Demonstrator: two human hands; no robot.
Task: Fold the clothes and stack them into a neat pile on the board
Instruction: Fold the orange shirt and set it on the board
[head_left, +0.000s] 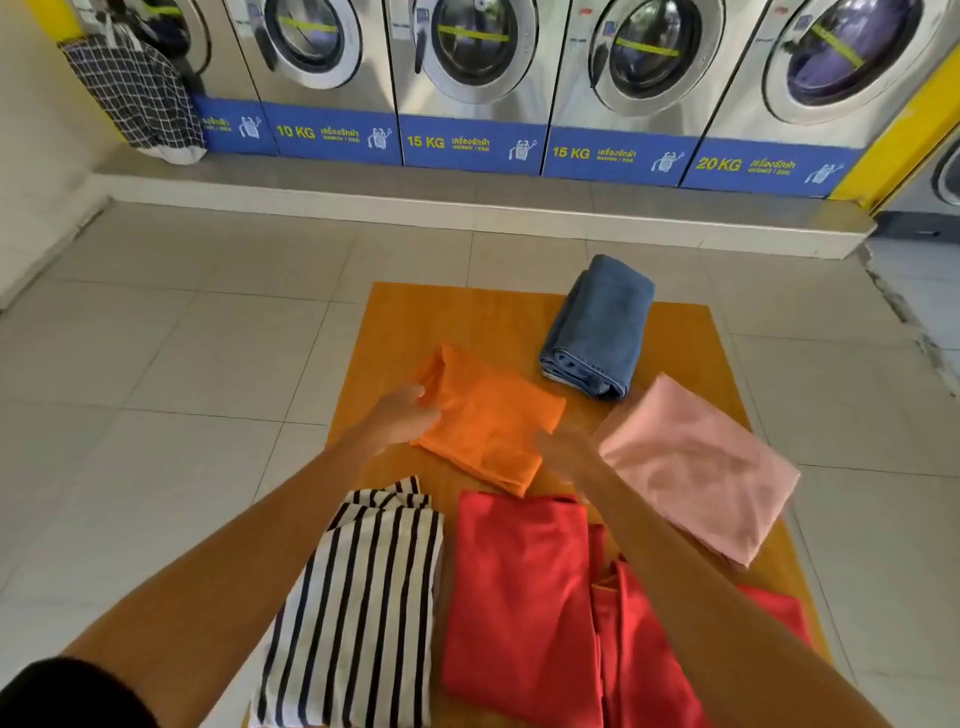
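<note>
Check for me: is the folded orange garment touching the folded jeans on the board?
Apart. The head view shows a strip of bare board between the orange garment and the jeans; their nearest edges do not meet.

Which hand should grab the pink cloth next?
Probably the right hand. It sits at the orange cloth's right edge, just beside the pink cloth. The left hand is on the orange cloth's far side and would have to cross over.

I see a smooth wooden board (467, 322), matt cloth garments, rough denim jeans (597, 327), glossy floor tiles (182, 364), brushed-metal washers (467, 62).
</note>
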